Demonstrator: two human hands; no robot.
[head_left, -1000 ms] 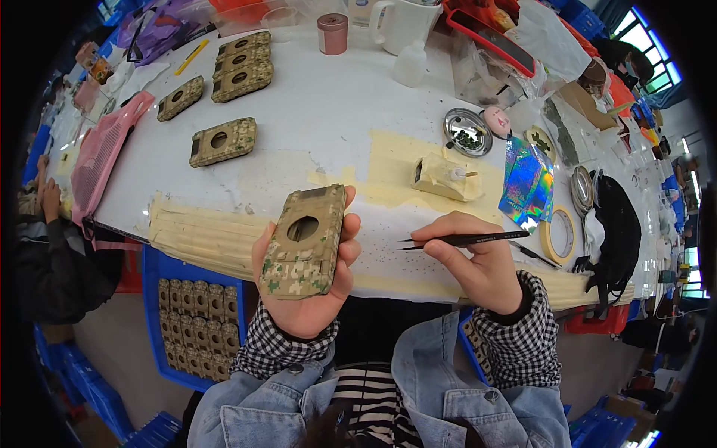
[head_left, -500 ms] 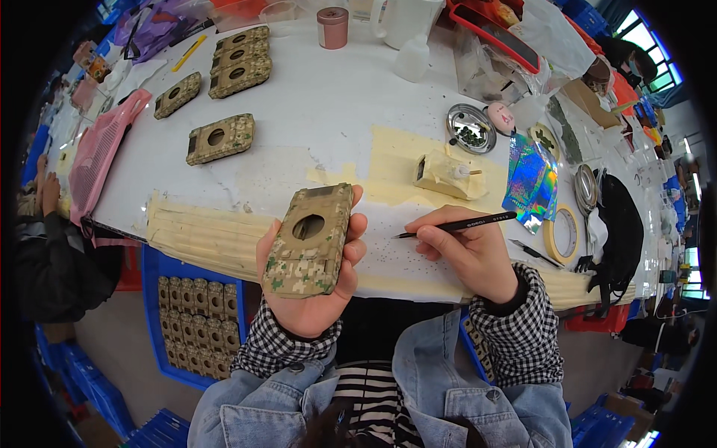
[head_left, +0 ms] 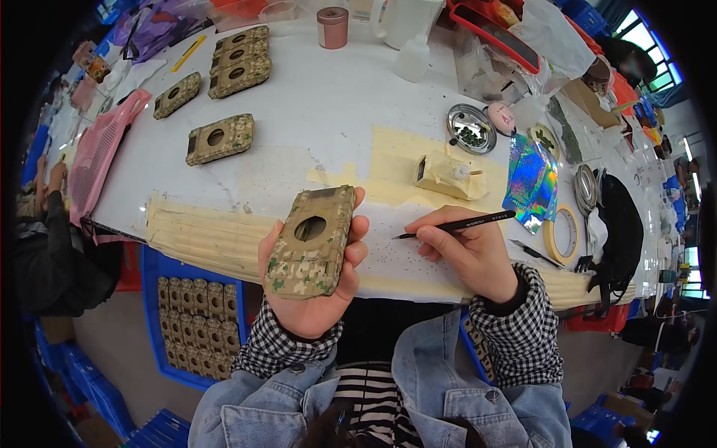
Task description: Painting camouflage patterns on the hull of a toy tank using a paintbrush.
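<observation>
My left hand [head_left: 310,317] is wrapped round a camouflage-patterned model tank hull [head_left: 299,263], tilted with its round hole facing up. Between the thumb and fingers of my right hand [head_left: 464,250] is a slim black tool [head_left: 478,221] with a fine point, its exact kind unclear. That point sits low over a white surface scattered with tiny dark specks [head_left: 381,254], apart from the hull. I cannot tell whether it touches a speck. Beyond my right hand, a turret-shaped piece [head_left: 441,178] with a short barrel rests on yellow masking tape.
More hulls [head_left: 220,140] stand at the back left, and several fill a blue crate [head_left: 155,328] below the table. To the right are a metal dish [head_left: 471,128] of small green parts, shiny holographic sheets [head_left: 529,179], a tape roll [head_left: 561,235] and a black bag [head_left: 621,224].
The hull in my left hand has shifted very slightly to the right and tilted a little. My right hand and the black tool stay almost still. At the far left, another person's hand has moved.
</observation>
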